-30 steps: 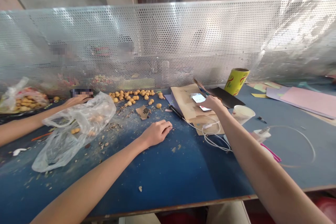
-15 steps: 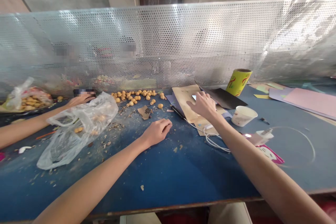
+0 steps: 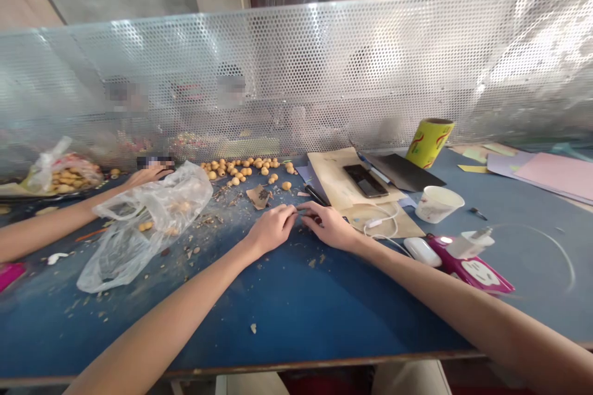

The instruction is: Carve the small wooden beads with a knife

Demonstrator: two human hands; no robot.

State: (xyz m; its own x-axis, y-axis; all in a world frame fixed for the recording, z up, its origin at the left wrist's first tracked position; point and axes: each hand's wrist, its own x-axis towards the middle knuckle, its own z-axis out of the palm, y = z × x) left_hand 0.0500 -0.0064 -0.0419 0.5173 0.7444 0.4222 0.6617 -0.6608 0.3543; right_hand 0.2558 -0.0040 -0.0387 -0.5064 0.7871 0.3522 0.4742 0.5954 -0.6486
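Observation:
My left hand (image 3: 273, 227) rests low over the blue table, fingers curled together; whatever they may hold is hidden. Opposite it, my right hand (image 3: 332, 226) has bent fingers, with the index finger and thumb apart and pointing left. The fingertips of both hands meet or nearly meet. Just behind the right hand lies a black pen-like stick (image 3: 317, 194). A dark phone (image 3: 365, 180) lies on brown paper (image 3: 327, 170) beyond that hand. Several round, yellow-brown fruits (image 3: 264, 171) lie behind my left hand, near a torn brown scrap (image 3: 258, 197).
A clear plastic bag (image 3: 115, 259) lies left, beside a co-worker's hand (image 3: 147, 174). On the right are a paper cup (image 3: 439, 203), a yellow roll (image 3: 430, 143), a white earbud case (image 3: 422, 252) and a pink power strip (image 3: 498, 281) with cables. A perforated metal screen (image 3: 287, 74) stands behind.
My right hand has drawn back from the phone, moving left and nearer to meet my left hand. The phone, earbud case and power strip now show more fully. My left hand has barely moved.

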